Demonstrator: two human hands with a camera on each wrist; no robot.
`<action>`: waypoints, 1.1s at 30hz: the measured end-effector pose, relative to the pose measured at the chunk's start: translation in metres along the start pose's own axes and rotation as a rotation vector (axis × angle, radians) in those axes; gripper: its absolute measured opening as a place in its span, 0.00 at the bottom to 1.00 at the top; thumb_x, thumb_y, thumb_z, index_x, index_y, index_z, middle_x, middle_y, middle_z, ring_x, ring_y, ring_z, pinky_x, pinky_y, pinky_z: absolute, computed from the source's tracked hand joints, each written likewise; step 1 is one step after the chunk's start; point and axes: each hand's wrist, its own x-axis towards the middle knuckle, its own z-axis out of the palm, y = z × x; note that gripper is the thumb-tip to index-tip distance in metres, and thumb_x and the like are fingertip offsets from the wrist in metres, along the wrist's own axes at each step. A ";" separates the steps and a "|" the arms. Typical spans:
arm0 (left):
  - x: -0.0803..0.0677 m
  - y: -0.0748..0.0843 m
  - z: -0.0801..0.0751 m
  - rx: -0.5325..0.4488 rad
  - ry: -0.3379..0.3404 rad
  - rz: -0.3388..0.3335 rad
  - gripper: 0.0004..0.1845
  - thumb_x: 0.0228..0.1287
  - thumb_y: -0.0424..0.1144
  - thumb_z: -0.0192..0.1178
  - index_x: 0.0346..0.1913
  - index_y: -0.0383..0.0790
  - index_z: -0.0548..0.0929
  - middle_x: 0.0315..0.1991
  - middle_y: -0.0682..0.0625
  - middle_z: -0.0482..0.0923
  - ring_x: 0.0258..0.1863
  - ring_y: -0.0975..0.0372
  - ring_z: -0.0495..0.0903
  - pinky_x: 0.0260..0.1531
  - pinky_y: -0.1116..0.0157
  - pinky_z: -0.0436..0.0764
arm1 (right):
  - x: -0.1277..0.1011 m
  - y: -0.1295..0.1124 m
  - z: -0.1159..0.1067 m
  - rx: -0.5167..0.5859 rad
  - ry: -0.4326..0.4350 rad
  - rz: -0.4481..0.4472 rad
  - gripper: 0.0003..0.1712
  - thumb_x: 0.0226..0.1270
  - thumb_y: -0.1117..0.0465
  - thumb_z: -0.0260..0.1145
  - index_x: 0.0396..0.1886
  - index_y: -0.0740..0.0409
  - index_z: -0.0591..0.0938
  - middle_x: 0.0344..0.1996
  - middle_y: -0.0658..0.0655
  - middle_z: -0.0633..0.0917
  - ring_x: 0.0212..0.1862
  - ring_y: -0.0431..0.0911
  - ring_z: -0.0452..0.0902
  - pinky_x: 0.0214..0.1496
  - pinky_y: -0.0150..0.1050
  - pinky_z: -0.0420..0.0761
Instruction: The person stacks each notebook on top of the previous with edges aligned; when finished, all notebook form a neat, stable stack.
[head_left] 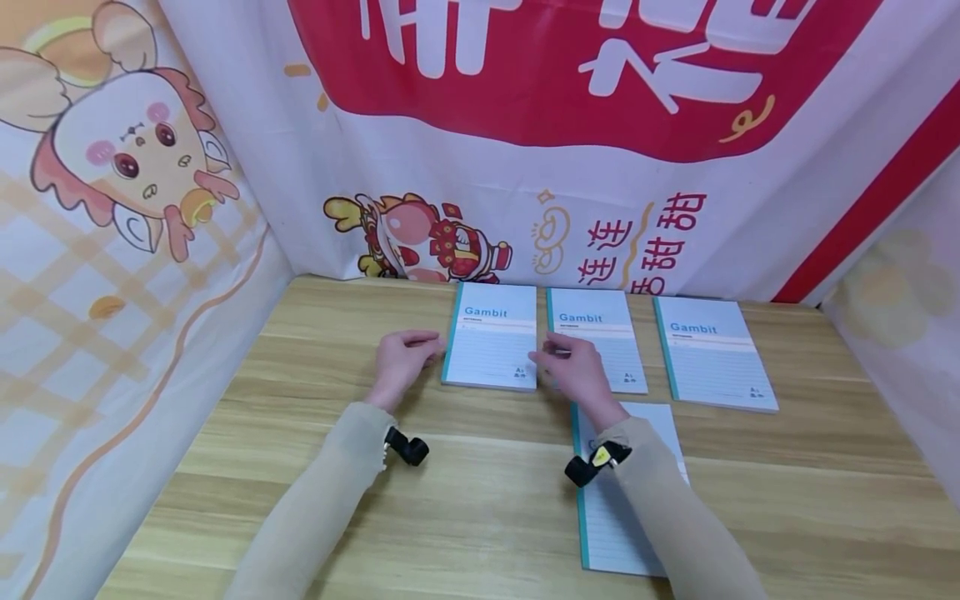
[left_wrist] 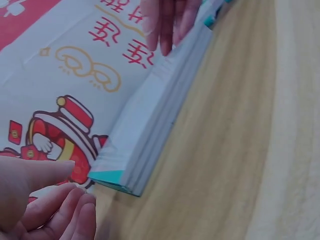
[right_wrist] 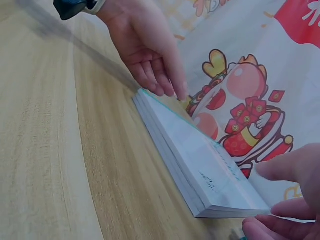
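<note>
A stack of light blue "Gambit" notebooks (head_left: 491, 346) lies flat on the wooden table (head_left: 465, 483). My left hand (head_left: 408, 354) is at the stack's left edge, its straight fingers against the near left corner (right_wrist: 150, 55). My right hand (head_left: 573, 371) is at the stack's right edge with relaxed fingers, thumb and fingers slightly apart by the corner (right_wrist: 290, 195). Neither hand grips anything. In the left wrist view the stack (left_wrist: 150, 130) shows several notebooks piled together, with my left hand (left_wrist: 45, 205) near its corner and my right hand (left_wrist: 167, 20) at the far end.
Two more single notebooks (head_left: 600, 333) (head_left: 712, 354) lie in a row to the right. A fourth notebook (head_left: 622, 508) lies nearer, partly under my right forearm. Printed cloth banners (head_left: 525, 167) wall in the table at the back and both sides.
</note>
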 end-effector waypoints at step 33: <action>-0.073 0.022 0.056 0.037 -0.314 0.214 0.19 0.67 0.46 0.70 0.54 0.37 0.88 0.48 0.51 0.87 0.47 0.60 0.85 0.48 0.61 0.84 | -0.044 0.058 -0.097 0.003 0.058 0.038 0.53 0.62 0.29 0.67 0.78 0.53 0.65 0.71 0.60 0.72 0.71 0.57 0.68 0.69 0.56 0.71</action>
